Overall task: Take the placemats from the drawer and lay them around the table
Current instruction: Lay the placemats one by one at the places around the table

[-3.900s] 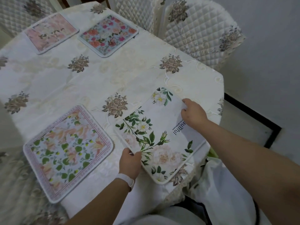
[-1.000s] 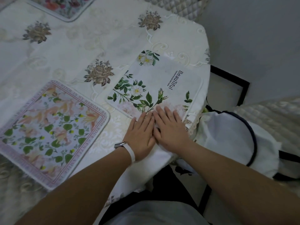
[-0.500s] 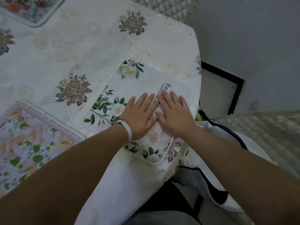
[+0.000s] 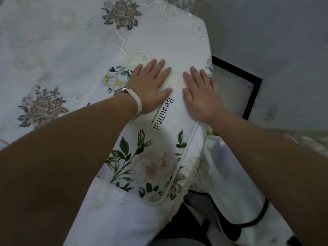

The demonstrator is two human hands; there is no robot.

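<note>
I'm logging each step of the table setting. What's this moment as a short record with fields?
Placemat: white floral, printed "BeauTiful", lying on the tablecloth by its near edge
Left hand: flat, fingers straight, pressing at the placemat's far edge
Right hand: flat beside it, pressing at the same edge
Wristband: white, on the left wrist

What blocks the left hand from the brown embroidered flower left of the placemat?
Probably yes: left hand lies flat on the white floral placemat, with only tablecloth between it and the brown embroidered flower.
</note>
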